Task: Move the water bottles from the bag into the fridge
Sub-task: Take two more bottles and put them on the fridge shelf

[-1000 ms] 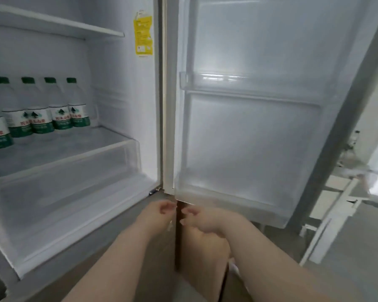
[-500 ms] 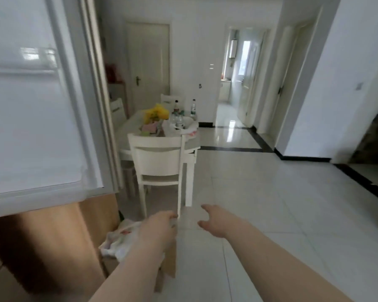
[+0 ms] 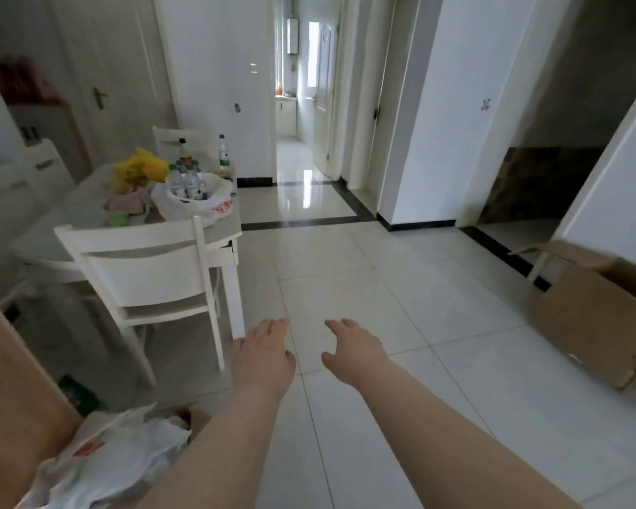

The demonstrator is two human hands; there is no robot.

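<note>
A white plastic bag (image 3: 213, 203) sits on the white table (image 3: 85, 214) at the left, with several green-capped water bottles (image 3: 188, 183) standing in it. One more bottle (image 3: 223, 151) stands alone behind the bag. My left hand (image 3: 263, 352) and my right hand (image 3: 349, 347) reach forward over the floor, low in the view, both with relaxed fingers and holding nothing. They are well short of the table. The fridge is out of view.
A white chair (image 3: 151, 273) stands against the table's near side. A yellow bag (image 3: 140, 169) lies beside the bottles. A crumpled plastic bag (image 3: 114, 457) sits at the bottom left. An open cardboard box (image 3: 599, 310) lies on the floor at the right. A hallway (image 3: 302, 148) opens ahead.
The view has swung from the open fridge to the room and moved closer to the table. Both hands have spread open in front of me.
</note>
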